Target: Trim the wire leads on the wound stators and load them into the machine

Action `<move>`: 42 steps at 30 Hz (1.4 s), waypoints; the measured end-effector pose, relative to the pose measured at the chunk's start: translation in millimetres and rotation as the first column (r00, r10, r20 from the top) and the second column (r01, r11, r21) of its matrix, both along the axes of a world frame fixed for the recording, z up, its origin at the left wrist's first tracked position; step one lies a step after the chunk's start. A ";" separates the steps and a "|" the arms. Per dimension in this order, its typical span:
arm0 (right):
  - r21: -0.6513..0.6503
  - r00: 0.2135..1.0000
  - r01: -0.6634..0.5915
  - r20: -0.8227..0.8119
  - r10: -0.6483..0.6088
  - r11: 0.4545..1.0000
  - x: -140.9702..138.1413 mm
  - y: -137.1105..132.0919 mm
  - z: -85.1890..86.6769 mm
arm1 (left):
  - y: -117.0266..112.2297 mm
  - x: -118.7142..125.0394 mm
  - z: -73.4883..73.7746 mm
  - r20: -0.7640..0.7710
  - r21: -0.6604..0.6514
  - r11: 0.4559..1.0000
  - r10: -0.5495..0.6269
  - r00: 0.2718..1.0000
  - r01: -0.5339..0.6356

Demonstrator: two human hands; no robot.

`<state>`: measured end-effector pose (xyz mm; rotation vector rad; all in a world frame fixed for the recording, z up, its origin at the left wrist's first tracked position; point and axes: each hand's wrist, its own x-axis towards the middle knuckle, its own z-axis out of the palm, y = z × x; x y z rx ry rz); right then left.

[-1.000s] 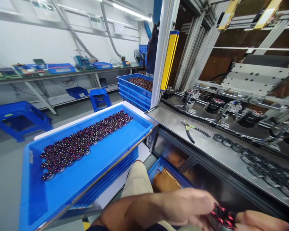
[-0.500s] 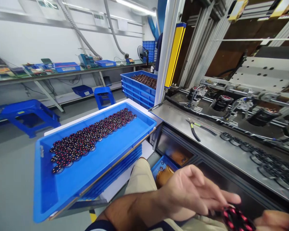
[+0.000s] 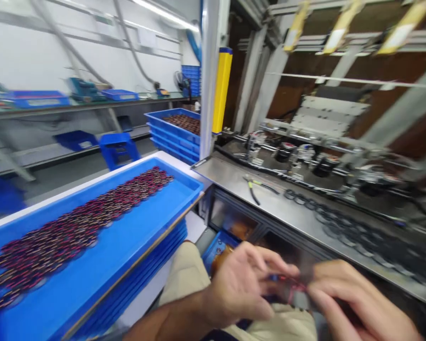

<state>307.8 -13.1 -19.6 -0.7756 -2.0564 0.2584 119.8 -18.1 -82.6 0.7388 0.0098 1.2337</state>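
Note:
My left hand point(image 3: 239, 286) is over my lap, fingers curled and their tips around a small motor stator point(image 3: 294, 287) with red windings, which is smeared by motion. From the other side, my right hand point(image 3: 355, 296) pinches at the same stator with thumb and fingers. Most of the part is hidden between the fingers. To the left, a blue tray point(image 3: 128, 258) bears many wound stators point(image 3: 81, 222) packed in a long band. Dark rings point(image 3: 344, 220) lie in rows on the metal bench beyond my right hand.
Pliers point(image 3: 255, 189) lie on the metal bench top point(image 3: 227, 173). Behind them stands a machine with fixtures point(image 3: 324, 166) and a yellow upright bar point(image 3: 222, 90). Stacked blue crates point(image 3: 173, 137) and a blue stool point(image 3: 119, 149) are farther back. A blue bin point(image 3: 213, 244) sits below the bench.
The view has swung right, so tray and bench appear farther left. Both hands have come up with the stator, and my right hand shows much more fully.

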 end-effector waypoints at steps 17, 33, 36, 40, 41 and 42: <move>0.046 1.000 0.001 0.005 -0.001 0.999 15.8 -0.8 10.6 | 3.0 15.0 5.7 -0.270 0.059 0.998 0.033 0.962 -0.017; -0.033 0.990 -0.130 -0.059 0.128 0.991 27.9 0.8 7.4 | 11.3 27.1 3.2 -0.448 -0.086 0.976 -0.215 0.868 0.198; -0.025 0.990 -0.136 -0.048 0.134 0.990 28.8 0.8 9.9 | 10.3 23.6 6.1 -0.491 -0.057 0.981 -0.188 0.851 0.184; 0.025 0.997 -0.076 0.008 0.075 0.997 26.4 -0.9 14.0 | 6.1 22.7 7.2 -0.479 -0.026 0.997 -0.080 0.874 0.077; 0.035 0.999 -0.040 0.016 0.040 0.999 25.4 -1.2 14.3 | 5.3 22.9 7.6 -0.448 -0.013 1.000 -0.029 0.894 0.026; 0.037 1.000 -0.008 0.019 0.007 0.999 24.3 -1.3 14.2 | 4.9 23.0 8.2 -0.406 -0.001 1.000 0.020 0.913 -0.022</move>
